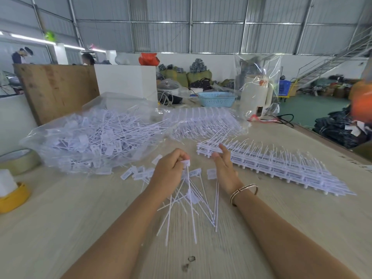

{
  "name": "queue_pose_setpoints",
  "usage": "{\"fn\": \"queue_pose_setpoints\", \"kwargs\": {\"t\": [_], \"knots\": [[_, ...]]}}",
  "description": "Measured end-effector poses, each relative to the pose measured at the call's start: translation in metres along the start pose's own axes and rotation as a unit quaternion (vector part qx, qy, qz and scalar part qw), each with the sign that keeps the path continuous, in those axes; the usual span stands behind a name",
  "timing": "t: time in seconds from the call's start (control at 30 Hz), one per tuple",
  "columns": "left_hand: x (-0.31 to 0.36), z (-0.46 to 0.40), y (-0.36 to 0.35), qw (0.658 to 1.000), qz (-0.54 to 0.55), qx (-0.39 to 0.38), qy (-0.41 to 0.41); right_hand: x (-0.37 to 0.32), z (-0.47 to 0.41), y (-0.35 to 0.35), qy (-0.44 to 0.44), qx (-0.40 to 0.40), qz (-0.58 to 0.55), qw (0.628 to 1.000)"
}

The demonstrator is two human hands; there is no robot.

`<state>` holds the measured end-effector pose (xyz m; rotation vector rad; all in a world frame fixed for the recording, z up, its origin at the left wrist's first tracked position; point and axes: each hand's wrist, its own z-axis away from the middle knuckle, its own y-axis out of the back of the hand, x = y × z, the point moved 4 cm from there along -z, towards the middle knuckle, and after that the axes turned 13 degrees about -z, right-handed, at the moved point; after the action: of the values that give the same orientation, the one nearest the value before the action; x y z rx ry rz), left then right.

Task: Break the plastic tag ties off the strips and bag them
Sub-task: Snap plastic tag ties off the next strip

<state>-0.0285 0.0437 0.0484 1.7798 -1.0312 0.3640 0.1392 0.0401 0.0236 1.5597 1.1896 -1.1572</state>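
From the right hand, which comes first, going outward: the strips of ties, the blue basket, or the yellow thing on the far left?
1. Strips: touching the right hand, just to its right.
2. Blue basket: far back, beyond the hand.
3. Yellow thing: table's left edge, farthest.

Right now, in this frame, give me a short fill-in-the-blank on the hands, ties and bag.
1. The left hand pinches a tie by its ____.
2. The right hand is open, its fingertips touching the ____ of uncut ties.
3. The bracelet is on the ____ wrist.
4. The bag of loose ties lies to the ____ of both hands.

Missing words: tag; strips; right; left
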Motion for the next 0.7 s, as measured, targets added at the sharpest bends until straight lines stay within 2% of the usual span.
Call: {"fn": "queue_pose_setpoints", "kwargs": {"t": [0.1,0.17,0.27,0.37,0.47,0.57,0.63,0.7], "knots": [[0.006,0.002,-0.005,0.999,-0.036,-0.023,-0.033,-0.011,0.005,-0.001,0.069,0.003,0.002,0.998],[0.011,0.003,-0.008,0.996,-0.051,-0.021,-0.075,-0.015,0.009,-0.01,0.115,-0.03,0.085,0.989],[0.018,0.004,-0.01,0.991,-0.053,-0.016,-0.118,-0.014,0.014,-0.026,0.116,-0.095,0.14,0.979],[0.015,0.003,-0.006,0.986,-0.103,0.008,-0.128,-0.011,0.011,-0.022,0.088,-0.098,0.076,0.988],[0.007,-0.001,0.005,0.967,-0.233,0.059,-0.091,-0.012,0.01,-0.012,0.066,-0.089,-0.045,0.993],[0.004,-0.002,0.001,0.944,-0.32,0.036,-0.075,-0.012,0.011,-0.014,0.077,-0.095,-0.056,0.991],[0.004,-0.001,-0.001,0.939,-0.331,0.032,-0.081,-0.012,0.011,-0.018,0.09,-0.108,-0.06,0.988],[0.005,-0.001,0.001,0.949,-0.3,0.039,-0.085,-0.011,0.011,-0.02,0.083,-0.121,-0.083,0.986]]}}
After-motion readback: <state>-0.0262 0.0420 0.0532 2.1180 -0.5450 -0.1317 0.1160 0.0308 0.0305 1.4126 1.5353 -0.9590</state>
